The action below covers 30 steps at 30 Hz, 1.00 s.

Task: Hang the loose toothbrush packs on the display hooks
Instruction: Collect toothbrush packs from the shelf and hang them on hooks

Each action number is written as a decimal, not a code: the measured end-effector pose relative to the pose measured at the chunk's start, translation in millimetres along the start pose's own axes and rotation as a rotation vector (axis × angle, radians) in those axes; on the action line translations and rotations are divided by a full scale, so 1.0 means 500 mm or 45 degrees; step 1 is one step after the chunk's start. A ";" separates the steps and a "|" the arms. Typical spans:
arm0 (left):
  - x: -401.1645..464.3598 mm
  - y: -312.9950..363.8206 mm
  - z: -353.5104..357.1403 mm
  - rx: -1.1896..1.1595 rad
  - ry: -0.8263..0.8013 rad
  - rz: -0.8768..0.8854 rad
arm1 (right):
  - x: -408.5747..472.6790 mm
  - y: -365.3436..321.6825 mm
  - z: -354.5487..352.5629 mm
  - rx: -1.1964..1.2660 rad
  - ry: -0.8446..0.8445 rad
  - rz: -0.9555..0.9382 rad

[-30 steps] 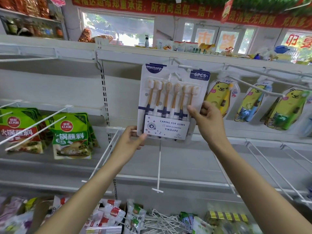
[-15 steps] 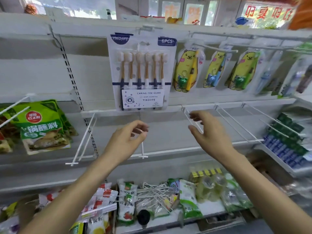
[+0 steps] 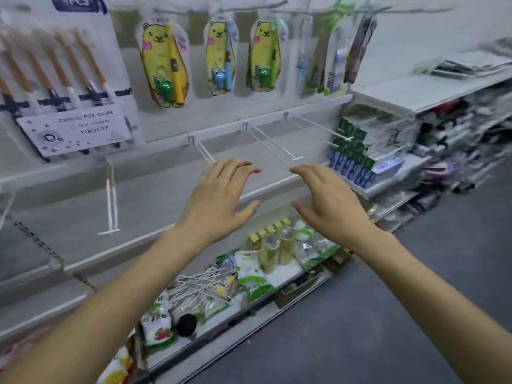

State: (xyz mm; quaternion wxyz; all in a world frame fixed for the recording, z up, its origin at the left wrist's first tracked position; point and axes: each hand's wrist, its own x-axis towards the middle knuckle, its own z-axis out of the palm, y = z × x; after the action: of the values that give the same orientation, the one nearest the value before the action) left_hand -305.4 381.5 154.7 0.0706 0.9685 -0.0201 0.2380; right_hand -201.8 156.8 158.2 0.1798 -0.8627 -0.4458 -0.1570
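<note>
A white shelving unit (image 3: 83,206) fills the left and far side of the scene, with grey floor (image 3: 415,314) to the near right. On the unit's back panel, at the far left, a large six-brush toothbrush pack (image 3: 63,87) is seen hanging, its top cut off by the frame edge. To its right a row of smaller packs is hung from the upper rail — three yellow bear-shaped toothbrush packs (image 3: 164,62) side by side, then a few slimmer packs (image 3: 332,56) that are too blurred to read. Below that row, bare white display hooks (image 3: 273,141) are seen projecting from a lower rail, and one more hook (image 3: 111,195) hangs further left. On the right, stacked green and blue boxes (image 3: 357,151) are set on a shelf. The bottom shelf is covered with green and white food packets (image 3: 250,275), a pile of loose white hooks (image 3: 202,284) and a small black round object (image 3: 186,324). Both hands are held out in front of the hooks, near each other but apart — the left hand (image 3: 219,200) and the right hand (image 3: 329,206), palms down, fingers spread and lightly bent, nothing being held by either. No loose pack is seen in either hand.
</note>
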 end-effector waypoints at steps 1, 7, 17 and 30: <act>0.016 0.029 0.015 0.001 -0.016 0.013 | -0.019 0.026 -0.007 -0.021 -0.006 0.018; 0.127 0.216 0.115 -0.009 -0.056 0.096 | -0.129 0.210 -0.068 -0.095 -0.027 0.140; 0.338 0.542 0.284 -0.058 -0.099 0.167 | -0.283 0.546 -0.213 -0.123 0.003 0.314; 0.602 0.768 0.492 -0.150 -0.142 0.350 | -0.354 0.898 -0.287 -0.173 0.031 0.501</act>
State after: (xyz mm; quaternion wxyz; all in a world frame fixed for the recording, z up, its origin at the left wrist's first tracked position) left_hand 46.0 -36.2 127.5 0.0927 0.9625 -0.1702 0.1897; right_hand 54.9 -275.6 132.6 0.1540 -0.9413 -0.2549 -0.1591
